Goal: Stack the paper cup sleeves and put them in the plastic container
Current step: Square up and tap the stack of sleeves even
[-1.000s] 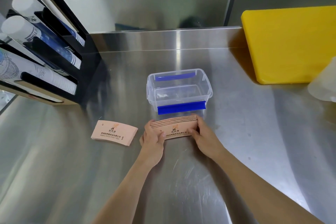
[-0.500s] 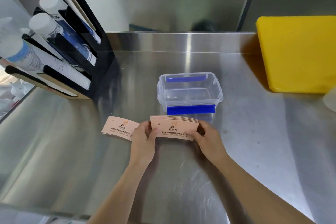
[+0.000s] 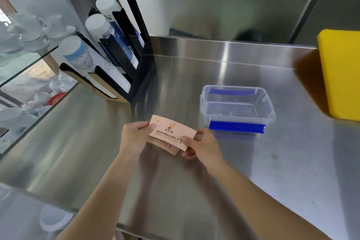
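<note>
Hovering above the steel counter [image 3: 253,171], a stack of paper sleeves [image 3: 171,134] is held at both ends: its left edge is pinched by the left hand [image 3: 134,138], its right edge by the right hand [image 3: 202,146]. A second sleeve [image 3: 165,147] shows just under the top one. The plastic container [image 3: 238,108], open and with blue clips, is set just to the right, apart from the sleeves.

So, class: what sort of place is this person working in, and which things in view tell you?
Probably a café or drinks-shop prep area: a stainless steel counter, a black rack of stacked paper cups, and white ceramic teacups on glass shelves.
</note>
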Motion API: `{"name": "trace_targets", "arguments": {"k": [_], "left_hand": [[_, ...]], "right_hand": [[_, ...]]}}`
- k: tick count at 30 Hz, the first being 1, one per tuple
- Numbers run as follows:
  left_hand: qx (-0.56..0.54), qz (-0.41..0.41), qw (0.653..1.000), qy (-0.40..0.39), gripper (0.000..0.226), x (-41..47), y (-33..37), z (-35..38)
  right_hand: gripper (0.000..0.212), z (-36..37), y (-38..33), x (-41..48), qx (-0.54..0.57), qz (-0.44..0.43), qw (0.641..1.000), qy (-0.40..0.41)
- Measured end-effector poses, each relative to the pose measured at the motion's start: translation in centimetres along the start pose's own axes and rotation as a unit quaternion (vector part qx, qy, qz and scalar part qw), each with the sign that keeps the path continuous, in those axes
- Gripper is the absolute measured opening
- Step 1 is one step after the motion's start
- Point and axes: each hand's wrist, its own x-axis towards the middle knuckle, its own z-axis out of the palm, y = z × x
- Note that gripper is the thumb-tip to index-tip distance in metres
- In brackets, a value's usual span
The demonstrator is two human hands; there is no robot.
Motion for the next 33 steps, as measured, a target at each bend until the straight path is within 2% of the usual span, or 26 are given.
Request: {"name": "trace_targets", "arguments": {"k": [4, 7, 10, 13, 16, 19, 23, 27, 33], "left_hand": [[0.012, -0.017, 1.000, 0.006, 0.036, 1.4, -0.8, -0.9], [0.025, -0.023, 0.999, 0.004, 0.021, 2.2, -1.4, -1.2], [0.047, -0.022, 0.999, -0.006, 0.018, 2.7, -2.0, -1.4], [0.078, -0.024, 0.997, -0.007, 0.006, 3.2, -2.5, -1.4], [0.110, -0.036, 0.993, -0.017, 0.005, 4.0, -2.7, -1.5], [0.127, -0.083, 0.987, -0.061, 0.017, 5.1, -2.8, -1.6], [0.145, -0.140, 0.971, -0.126, 0.057, 6.3, -2.0, -1.8], [0.250, -0.102, 0.950, -0.156, 0.052, 6.1, -1.2, -0.7], [0.233, -0.118, 0.934, -0.246, 0.055, 6.6, -1.9, -1.0]], "right_hand": [[0.032, 1.6, 0.1, 0.9, -0.026, 0.016, 0.999, 0.009], [0.032, 2.4, 0.2, 1.5, -0.035, 0.030, 0.999, 0.015], [0.036, 3.0, 0.6, 1.9, -0.039, 0.049, 0.998, 0.016], [0.039, 3.3, 1.0, 2.1, -0.055, 0.070, 0.996, 0.027], [0.039, 3.3, 1.1, 2.2, -0.088, 0.089, 0.991, 0.044], [0.042, 3.1, 1.1, 2.4, -0.125, 0.111, 0.985, 0.048], [0.040, 2.9, 0.5, 2.6, -0.153, 0.135, 0.979, 0.028], [0.044, 2.8, 0.3, 2.7, -0.135, 0.146, 0.980, 0.018], [0.043, 2.7, 0.9, 2.3, -0.149, 0.107, 0.982, 0.036]]}}
